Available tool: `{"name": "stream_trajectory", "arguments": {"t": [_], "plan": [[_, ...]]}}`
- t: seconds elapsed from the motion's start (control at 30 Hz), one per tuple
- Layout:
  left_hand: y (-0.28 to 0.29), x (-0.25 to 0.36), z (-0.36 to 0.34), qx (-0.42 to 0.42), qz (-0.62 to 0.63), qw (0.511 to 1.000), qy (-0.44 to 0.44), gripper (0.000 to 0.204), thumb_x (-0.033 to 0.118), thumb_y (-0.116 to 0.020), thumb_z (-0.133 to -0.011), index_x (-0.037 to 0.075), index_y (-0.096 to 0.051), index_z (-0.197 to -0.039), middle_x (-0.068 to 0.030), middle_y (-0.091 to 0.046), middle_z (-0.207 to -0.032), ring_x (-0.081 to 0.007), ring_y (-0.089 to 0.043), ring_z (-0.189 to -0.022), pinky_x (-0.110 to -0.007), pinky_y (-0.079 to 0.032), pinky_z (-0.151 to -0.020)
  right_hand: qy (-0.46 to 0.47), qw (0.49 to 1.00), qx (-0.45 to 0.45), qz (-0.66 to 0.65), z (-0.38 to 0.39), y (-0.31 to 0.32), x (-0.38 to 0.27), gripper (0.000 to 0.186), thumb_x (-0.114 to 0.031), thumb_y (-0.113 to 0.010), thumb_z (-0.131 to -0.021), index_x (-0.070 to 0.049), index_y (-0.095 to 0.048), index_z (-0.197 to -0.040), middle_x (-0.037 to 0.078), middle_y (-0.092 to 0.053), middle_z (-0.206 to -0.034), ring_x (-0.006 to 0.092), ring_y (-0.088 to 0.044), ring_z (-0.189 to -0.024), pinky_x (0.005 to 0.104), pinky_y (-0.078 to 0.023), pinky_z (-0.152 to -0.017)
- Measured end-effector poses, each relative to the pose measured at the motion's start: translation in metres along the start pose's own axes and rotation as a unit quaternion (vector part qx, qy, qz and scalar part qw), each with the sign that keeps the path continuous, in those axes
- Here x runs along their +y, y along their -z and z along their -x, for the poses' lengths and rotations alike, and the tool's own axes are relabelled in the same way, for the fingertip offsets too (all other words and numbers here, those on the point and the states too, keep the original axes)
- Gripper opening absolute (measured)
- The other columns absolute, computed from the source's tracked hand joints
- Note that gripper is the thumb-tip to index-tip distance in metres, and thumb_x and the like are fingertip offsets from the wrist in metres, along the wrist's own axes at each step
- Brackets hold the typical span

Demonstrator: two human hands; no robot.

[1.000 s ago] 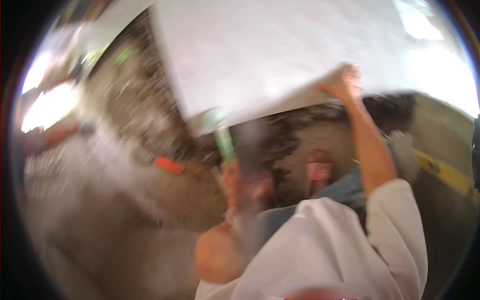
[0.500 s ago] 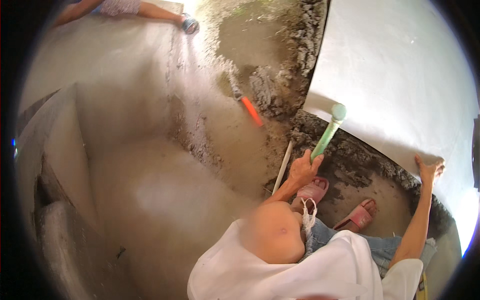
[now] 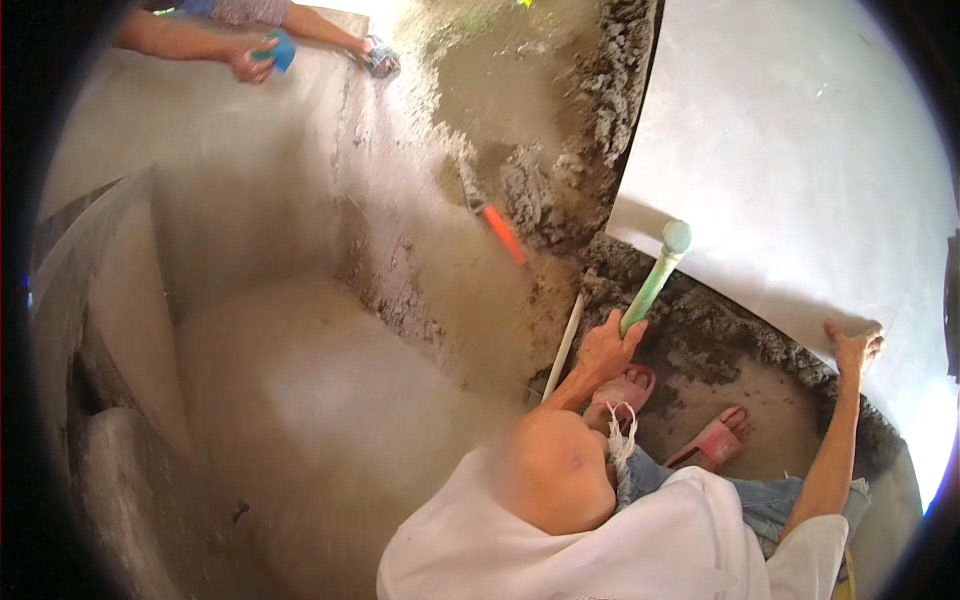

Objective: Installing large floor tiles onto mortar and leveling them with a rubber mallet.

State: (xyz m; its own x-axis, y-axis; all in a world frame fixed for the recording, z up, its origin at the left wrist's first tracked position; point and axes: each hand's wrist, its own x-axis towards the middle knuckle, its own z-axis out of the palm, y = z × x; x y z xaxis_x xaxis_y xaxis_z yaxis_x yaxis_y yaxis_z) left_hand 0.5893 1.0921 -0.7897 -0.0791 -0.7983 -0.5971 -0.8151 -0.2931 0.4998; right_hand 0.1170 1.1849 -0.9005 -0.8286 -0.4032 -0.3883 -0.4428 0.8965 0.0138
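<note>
My left hand (image 3: pixel 608 347) is wrapped round the light green handle of a mallet (image 3: pixel 651 289). Its round, pale green head is raised, close to the near left corner of a large white tile (image 3: pixel 770 160). On the near edge of that same tile rests my right hand (image 3: pixel 856 346), thumb and fingers apart, holding nothing. Wet grey mortar (image 3: pixel 720 305) runs along the tile's edge. A trowel with an orange handle (image 3: pixel 504 236) lies on the mortar-smeared ground ahead of me.
A pale stick (image 3: pixel 565 345) lies beside my left forearm. Grey tiled surfaces (image 3: pixel 350 370) spread at left, with a curved slab (image 3: pixel 130 310) beyond. At the far left, another person's hand (image 3: pixel 250 62) holds a blue sponge-like thing (image 3: pixel 280 50); their other arm reaches a bluish object (image 3: pixel 380 57).
The other person's hand with the blue thing has come into view at the far left. My mallet head has dipped slightly, and my right hand has shifted a little left and downward.
</note>
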Motion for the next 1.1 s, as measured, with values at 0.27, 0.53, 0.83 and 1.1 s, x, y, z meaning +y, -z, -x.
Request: {"name": "stream_trajectory", "arguments": {"t": [0.27, 0.53, 0.83, 1.1], "plan": [[0.002, 0.007, -0.002, -0.056, 0.026, 0.995, 0.081, 0.049, 0.051, -0.052, -0.093, 0.002, -0.05, -0.096, -0.0259, -0.061, -0.071, -0.0476, -0.061, -0.071, -0.053, -0.047, -0.065, -0.022, 1.0, -0.008, -0.006, 0.008, 0.003, -0.008, 0.14, -0.058, -0.086, -0.057, 0.006, -0.004, -0.151, 0.034, -0.006, -0.155, 0.0444, -0.008, -0.146, 0.0513, -0.016, -0.118], [-0.009, 0.001, -0.006, -0.002, 0.012, 1.0, 0.029, 0.046, 0.045, -0.056, -0.094, 0.0, -0.061, -0.104, -0.017, -0.061, -0.08, -0.0309, -0.059, -0.071, -0.043, -0.048, -0.068, -0.036, 0.998, -0.026, -0.051, 0.012, 0.003, -0.011, 0.151, -0.061, -0.089, -0.049, 0.012, -0.001, -0.148, 0.036, -0.004, -0.154, 0.0464, -0.005, -0.145, 0.0591, -0.017, -0.114], [-0.02, -0.01, -0.011, 0.012, -0.04, 0.999, 0.012, 0.049, 0.045, -0.054, -0.094, -0.002, -0.059, -0.105, -0.0168, -0.058, -0.076, -0.0297, -0.056, -0.068, -0.043, -0.045, -0.066, -0.064, 0.991, -0.097, -0.073, 0.03, 0.036, -0.031, 0.162, -0.069, -0.087, -0.041, 0.004, 0.006, -0.151, 0.031, 0.004, -0.157, 0.0416, 0.002, -0.148, 0.0655, -0.014, -0.112], [-0.023, -0.017, -0.017, 0.003, -0.041, 0.999, 0.034, 0.058, 0.051, -0.051, -0.093, -0.003, -0.06, -0.111, -0.0187, -0.06, -0.08, -0.0356, -0.06, -0.075, -0.048, -0.045, -0.069, -0.068, 0.985, -0.087, -0.129, 0.035, 0.047, -0.031, 0.164, -0.069, -0.088, -0.039, 0.003, 0.008, -0.151, 0.031, 0.005, -0.157, 0.0424, 0.003, -0.147, 0.066, -0.015, -0.112]]}}
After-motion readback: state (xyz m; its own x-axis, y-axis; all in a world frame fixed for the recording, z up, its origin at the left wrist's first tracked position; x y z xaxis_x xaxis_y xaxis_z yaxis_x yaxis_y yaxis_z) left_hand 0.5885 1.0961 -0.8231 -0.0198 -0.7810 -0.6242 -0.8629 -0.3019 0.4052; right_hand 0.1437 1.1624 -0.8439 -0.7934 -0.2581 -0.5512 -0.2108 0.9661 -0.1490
